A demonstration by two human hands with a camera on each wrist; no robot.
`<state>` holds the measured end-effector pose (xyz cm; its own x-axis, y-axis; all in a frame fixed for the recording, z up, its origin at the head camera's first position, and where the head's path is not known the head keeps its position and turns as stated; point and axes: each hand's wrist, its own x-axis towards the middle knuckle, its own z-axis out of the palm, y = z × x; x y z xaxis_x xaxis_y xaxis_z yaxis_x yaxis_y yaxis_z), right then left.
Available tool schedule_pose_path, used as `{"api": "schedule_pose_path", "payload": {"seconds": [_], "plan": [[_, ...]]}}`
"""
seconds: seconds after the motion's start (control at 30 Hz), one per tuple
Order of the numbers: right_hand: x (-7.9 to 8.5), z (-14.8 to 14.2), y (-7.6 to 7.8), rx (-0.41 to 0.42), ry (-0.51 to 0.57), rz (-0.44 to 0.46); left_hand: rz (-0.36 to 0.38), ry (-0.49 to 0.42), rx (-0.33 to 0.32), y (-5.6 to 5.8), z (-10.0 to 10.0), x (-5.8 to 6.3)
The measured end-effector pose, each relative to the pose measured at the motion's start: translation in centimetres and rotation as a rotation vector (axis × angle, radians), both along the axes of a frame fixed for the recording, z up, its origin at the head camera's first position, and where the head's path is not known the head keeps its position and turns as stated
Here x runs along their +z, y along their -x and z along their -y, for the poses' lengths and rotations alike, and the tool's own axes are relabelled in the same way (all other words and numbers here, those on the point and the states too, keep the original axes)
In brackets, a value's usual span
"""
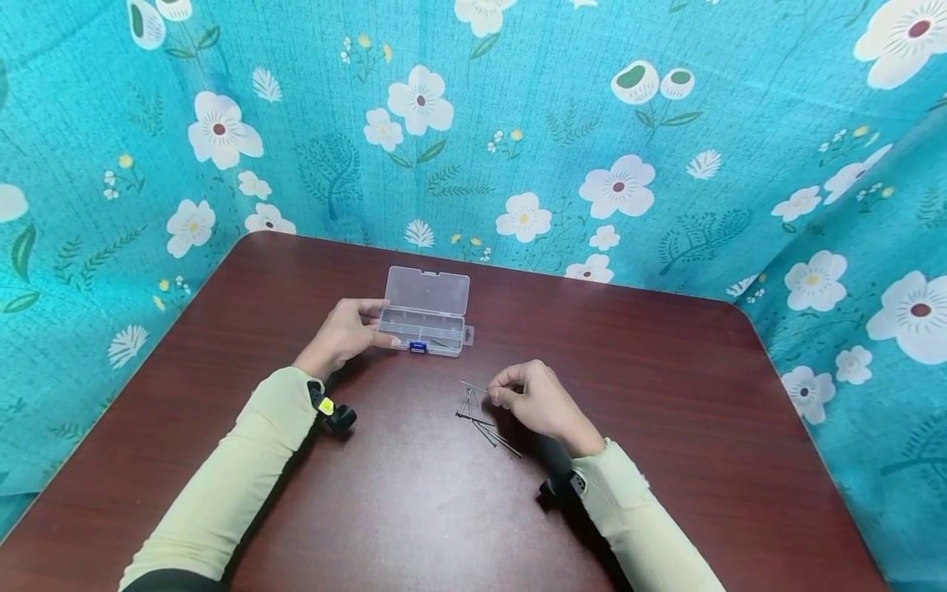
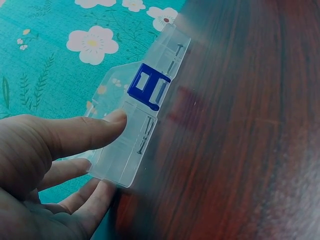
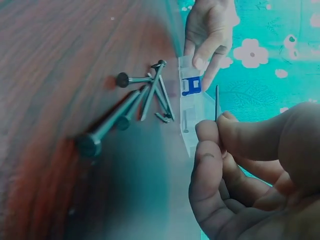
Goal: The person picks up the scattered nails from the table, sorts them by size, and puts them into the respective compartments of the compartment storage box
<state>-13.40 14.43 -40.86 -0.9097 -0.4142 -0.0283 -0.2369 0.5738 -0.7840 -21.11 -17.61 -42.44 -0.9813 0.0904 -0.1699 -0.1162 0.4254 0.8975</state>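
Observation:
A clear plastic box with a blue latch lies on the table, lid raised at the back. My left hand grips its left end, thumb on the front wall and fingers behind. Inside the box a few nails show through the wall. My right hand pinches a nail between thumb and forefinger, its shank pointing out past the fingertips. Just left of that hand, several loose nails lie crossed in a small pile on the table.
The dark red wooden table has rounded far corners. Behind it and at both sides hangs a turquoise flowered cloth. Each wrist wears a black strap with a small camera.

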Motion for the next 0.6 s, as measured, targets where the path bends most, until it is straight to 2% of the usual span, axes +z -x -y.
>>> {"api": "schedule_pose_path", "payload": {"seconds": [0.23, 0.6], "plan": [[0.3, 0.8, 0.7, -0.022, 0.024, 0.022, 0.009, 0.009, -0.004, -0.1, 0.0, 0.0], [0.4, 2.1, 2.5, -0.079, 0.031, 0.005, 0.004, 0.016, 0.003, 0.0, -0.1, 0.1]]}}
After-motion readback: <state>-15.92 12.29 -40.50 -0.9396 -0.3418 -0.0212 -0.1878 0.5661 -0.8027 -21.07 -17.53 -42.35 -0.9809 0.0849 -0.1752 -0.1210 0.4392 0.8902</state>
